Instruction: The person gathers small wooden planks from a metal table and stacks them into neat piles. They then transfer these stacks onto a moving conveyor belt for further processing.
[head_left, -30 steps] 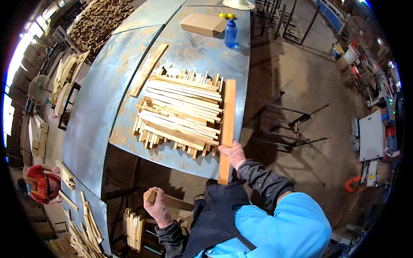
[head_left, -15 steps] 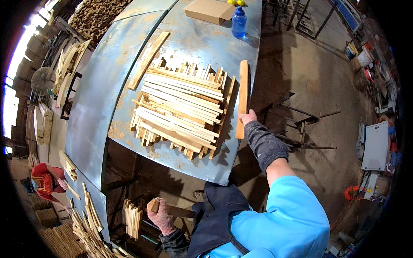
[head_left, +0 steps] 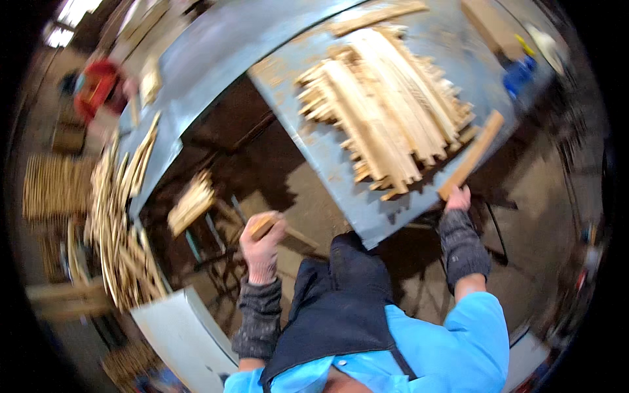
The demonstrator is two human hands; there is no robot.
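Apron [head_left: 341, 308] sits just below the near corner of the table [head_left: 373, 219]. Left hand [head_left: 262, 243], beside the apron, is closed in a fist round a block [head_left: 263, 227]; the block's end face shows at the top of the fist, and its full length cannot be told. Right hand [head_left: 457, 198], at the table's right edge, grips the near end of a strip [head_left: 475, 154]; blur hides the exact finger placement.

Hold the strip firmly and keep its free end steady: a grip at one end alone is likely to let it swing or droop. Keep it apart from the stack [head_left: 386, 108] so that no ends are knocked. Keep the block well apart from the table corner.

The strip looks straight, flat and orange-brown, darker than the stack. It points slantwise away from the person along the table's right edge, just beside the stack; whether it touches the surface cannot be told. The stack shows cream pieces side by side over crosswise ones, with uneven ends.

Beyond the stack are a loose slat [head_left: 380, 17], a blue bottle [head_left: 519, 76] and a brown box [head_left: 490, 29]. At left, past a heap of sticks [head_left: 116, 242], is a co-worker [head_left: 98, 90] in red.
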